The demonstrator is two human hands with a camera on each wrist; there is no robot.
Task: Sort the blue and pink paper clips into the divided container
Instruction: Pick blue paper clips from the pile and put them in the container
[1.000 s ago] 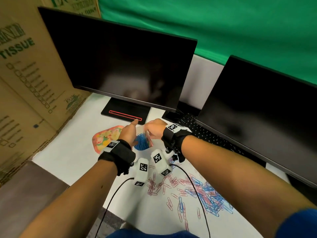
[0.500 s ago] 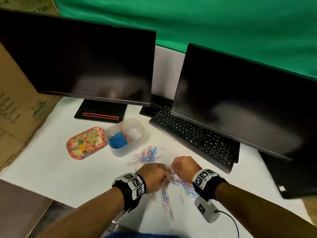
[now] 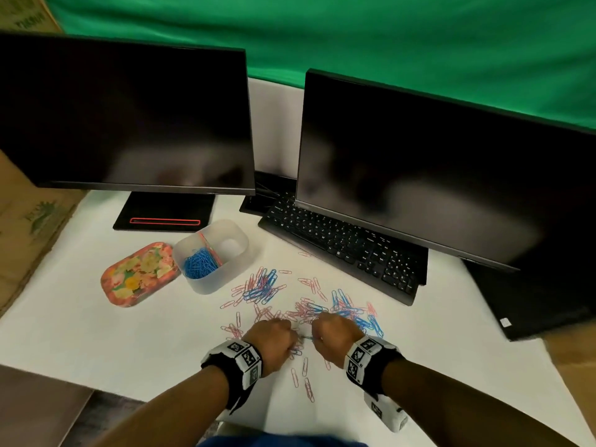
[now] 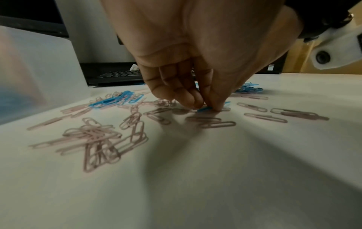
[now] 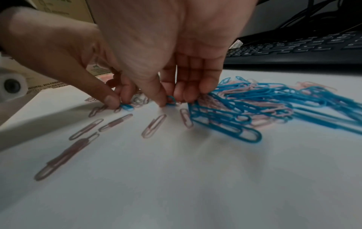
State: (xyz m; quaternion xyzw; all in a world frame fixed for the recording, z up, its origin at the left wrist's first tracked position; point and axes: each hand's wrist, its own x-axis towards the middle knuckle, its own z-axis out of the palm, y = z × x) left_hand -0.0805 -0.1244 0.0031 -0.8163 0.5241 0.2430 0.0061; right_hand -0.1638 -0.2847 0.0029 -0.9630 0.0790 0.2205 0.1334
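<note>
Blue and pink paper clips (image 3: 309,312) lie scattered and tangled on the white table. The translucent divided container (image 3: 240,250) stands at the back left; its left compartment holds a heap of blue clips (image 3: 200,264), and a few pink ones lean along the divider. My left hand (image 4: 205,106) is down on the table, thumb and fingers pinching a blue clip (image 4: 203,108). Close to its right, my right hand (image 5: 168,100) pinches another blue clip (image 5: 170,99) at the edge of a tangled blue and pink heap (image 5: 254,105). In the head view both hands are seen from the back, fingertips hidden.
A floral lid (image 3: 138,274) lies left of the container. Two dark monitors (image 3: 129,114) and a black keyboard (image 3: 342,250) stand behind the clips. A cardboard box (image 3: 22,227) borders the left side. Loose pink clips (image 3: 304,379) lie between my wrists.
Both hands came back from the container to the loose clips near the table's front. Each now pinches a blue clip against the table.
</note>
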